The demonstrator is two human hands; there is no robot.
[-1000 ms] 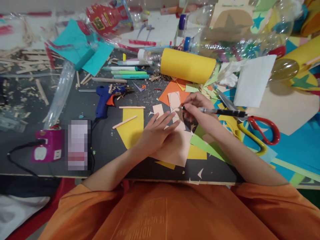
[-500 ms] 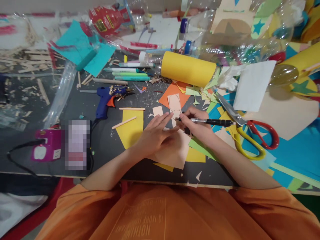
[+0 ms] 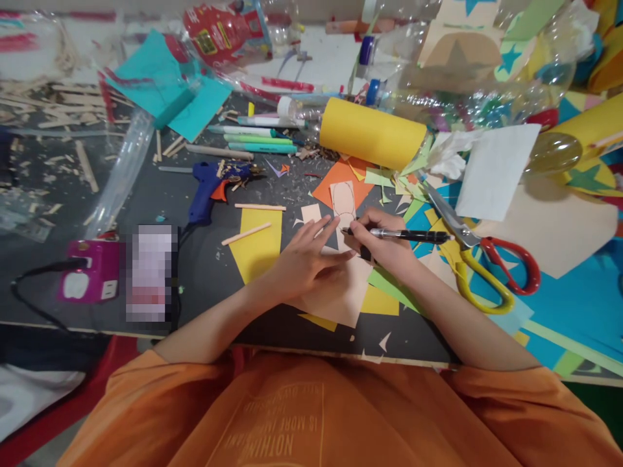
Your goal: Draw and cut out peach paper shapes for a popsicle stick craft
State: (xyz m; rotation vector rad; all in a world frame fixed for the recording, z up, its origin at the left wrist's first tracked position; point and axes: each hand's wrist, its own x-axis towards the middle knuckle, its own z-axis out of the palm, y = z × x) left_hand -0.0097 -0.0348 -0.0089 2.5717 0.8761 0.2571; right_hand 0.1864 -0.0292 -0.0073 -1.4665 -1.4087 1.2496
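Observation:
My right hand [image 3: 387,240] is closed around a black and clear pen [image 3: 413,235], its tip at a narrow strip of pale peach paper [image 3: 343,201]. Rounded outlines are drawn on that strip. Flat beside it lies my left hand [image 3: 309,253], fingers spread, with fingertips touching the strip's left edge. Under the left palm is a larger peach sheet [image 3: 341,298]. Just beyond the fingers sits a small peach square [image 3: 311,213]. An orange sheet [image 3: 341,185] lies partly beneath the strip.
Open scissors [image 3: 470,240] rest right of my right hand. To the left are a blue glue gun [image 3: 209,188], a yellow sheet [image 3: 257,240] with thin sticks, a purple box [image 3: 90,272] and a phone [image 3: 148,272]. Behind lie a yellow-wrapped bottle [image 3: 372,133], markers [image 3: 263,139] and plastic bottles.
The view has shifted slightly, so things on the table appear a little displaced. Both hands keep nearly the same place, and the pen stays in my right hand at the strip.

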